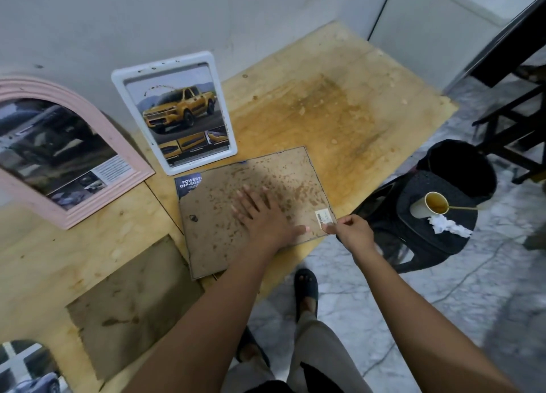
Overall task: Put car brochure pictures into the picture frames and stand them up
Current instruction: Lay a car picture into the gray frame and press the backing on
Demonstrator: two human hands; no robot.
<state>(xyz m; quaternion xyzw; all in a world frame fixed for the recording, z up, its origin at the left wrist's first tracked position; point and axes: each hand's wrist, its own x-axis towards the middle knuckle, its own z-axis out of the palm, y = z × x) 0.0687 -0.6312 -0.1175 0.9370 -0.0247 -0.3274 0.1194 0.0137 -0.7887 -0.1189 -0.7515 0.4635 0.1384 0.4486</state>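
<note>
Pressing flat, open left hand (260, 215) pins backing board (254, 209); brochure (189, 183) reads "OFF-ROAD"; right fingers (331, 228) pinch its corner.

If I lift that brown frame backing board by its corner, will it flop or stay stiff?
The speckled brown backing board looks like thin hardboard lying flat, so it will probably stay fairly stiff, sagging slightly. It seems light. The left hand presses it flat; the dark brochure picture under it may slide out.
</note>
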